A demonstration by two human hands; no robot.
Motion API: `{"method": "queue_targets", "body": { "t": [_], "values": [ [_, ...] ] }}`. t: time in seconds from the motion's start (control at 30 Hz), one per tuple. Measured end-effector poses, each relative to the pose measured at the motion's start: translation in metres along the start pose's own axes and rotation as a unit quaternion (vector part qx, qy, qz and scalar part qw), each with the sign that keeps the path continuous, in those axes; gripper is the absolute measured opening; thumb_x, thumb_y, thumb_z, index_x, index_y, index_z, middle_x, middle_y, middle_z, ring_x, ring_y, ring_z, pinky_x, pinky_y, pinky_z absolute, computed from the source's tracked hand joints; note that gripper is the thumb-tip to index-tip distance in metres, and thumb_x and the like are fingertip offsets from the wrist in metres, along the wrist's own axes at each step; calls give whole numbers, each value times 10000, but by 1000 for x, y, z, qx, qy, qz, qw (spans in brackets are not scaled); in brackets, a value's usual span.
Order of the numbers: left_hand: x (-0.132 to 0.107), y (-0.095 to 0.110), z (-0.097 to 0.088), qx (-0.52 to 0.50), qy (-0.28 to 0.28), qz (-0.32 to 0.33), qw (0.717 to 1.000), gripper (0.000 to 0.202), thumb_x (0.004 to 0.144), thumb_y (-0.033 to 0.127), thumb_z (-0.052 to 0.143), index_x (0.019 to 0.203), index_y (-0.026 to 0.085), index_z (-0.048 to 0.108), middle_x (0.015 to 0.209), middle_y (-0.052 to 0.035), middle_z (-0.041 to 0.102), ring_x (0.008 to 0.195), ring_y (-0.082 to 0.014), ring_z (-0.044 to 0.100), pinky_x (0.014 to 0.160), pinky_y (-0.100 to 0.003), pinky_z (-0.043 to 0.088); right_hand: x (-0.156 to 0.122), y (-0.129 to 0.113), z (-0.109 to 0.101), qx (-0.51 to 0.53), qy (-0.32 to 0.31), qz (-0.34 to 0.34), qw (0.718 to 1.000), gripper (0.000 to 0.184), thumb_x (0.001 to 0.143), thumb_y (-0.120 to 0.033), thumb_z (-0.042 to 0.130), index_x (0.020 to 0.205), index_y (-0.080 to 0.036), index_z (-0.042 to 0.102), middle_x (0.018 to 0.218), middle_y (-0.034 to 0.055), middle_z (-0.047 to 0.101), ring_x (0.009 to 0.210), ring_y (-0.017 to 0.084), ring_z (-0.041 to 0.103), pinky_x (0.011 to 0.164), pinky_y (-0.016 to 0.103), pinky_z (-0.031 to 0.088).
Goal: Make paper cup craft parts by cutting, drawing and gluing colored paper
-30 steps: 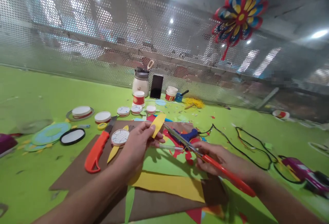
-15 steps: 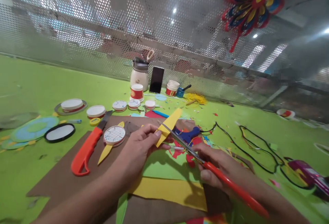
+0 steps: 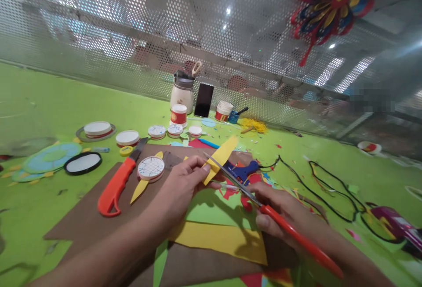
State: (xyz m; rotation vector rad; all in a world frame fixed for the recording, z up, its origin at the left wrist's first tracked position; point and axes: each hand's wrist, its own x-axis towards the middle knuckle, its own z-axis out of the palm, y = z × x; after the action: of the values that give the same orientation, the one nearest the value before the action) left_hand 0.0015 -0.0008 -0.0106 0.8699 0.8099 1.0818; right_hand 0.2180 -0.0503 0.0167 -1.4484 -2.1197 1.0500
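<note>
My left hand (image 3: 180, 188) pinches a yellow leaf-shaped paper piece (image 3: 221, 157) and holds it up over the brown cardboard sheet (image 3: 95, 216). My right hand (image 3: 283, 212) grips red-handled scissors (image 3: 280, 225); their metal blades (image 3: 227, 176) cross the lower edge of the yellow piece. Under both hands lie a green sheet (image 3: 214, 210) and a yellow sheet (image 3: 220, 238).
An orange-handled knife (image 3: 117, 183), a white round lid (image 3: 150, 168) and another yellow petal (image 3: 140, 190) lie on the cardboard. Lids, paper rings, a jar (image 3: 182, 93), a phone (image 3: 203, 99), a blue glue gun (image 3: 242, 170) and black cable (image 3: 329, 190) surround them. A paper pinwheel (image 3: 332, 1) hangs above.
The yellow piece has tilted from upright to slanting right, and the scissor blades have come onto its edge. Both hands stay in about the same place.
</note>
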Motion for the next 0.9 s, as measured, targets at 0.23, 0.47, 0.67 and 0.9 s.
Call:
{"method": "queue_targets", "body": {
  "t": [0.23, 0.47, 0.67, 0.9],
  "values": [
    [1, -2, 0, -13, -2, -5, 1000, 76, 756, 202, 654, 734, 157, 597, 814, -62, 705, 676, -157, 673, 672, -261, 533, 0, 4, 1, 10, -16, 2, 1000, 397, 854, -511, 539, 1083, -189, 577, 836, 28, 582, 719, 160, 513, 626, 228, 427],
    [4, -6, -2, -25, -14, -9, 1000, 136, 746, 235, 677, 694, 155, 579, 869, -83, 705, 787, -195, 681, 711, -290, 542, 0, 6, 3, 22, -3, -6, 1000, 381, 839, -522, 560, 1013, -186, 605, 781, 23, 574, 682, 160, 512, 596, 229, 420],
    [4, -5, -2, -36, -8, -42, 998, 70, 788, 187, 623, 753, 135, 591, 803, -91, 700, 678, -145, 663, 672, -248, 536, 3, 9, 6, 31, 0, -4, 1000, 470, 794, -589, 583, 1017, -176, 612, 786, 34, 586, 710, 176, 526, 607, 236, 433],
    [4, -8, -3, -14, 7, -36, 999, 78, 779, 156, 607, 707, 128, 612, 788, -102, 688, 728, -186, 674, 694, -283, 553, 5, 12, 7, 7, -6, 5, 1000, 439, 803, -558, 590, 1021, -179, 632, 731, 23, 579, 634, 154, 503, 538, 229, 413]
  ]
}}
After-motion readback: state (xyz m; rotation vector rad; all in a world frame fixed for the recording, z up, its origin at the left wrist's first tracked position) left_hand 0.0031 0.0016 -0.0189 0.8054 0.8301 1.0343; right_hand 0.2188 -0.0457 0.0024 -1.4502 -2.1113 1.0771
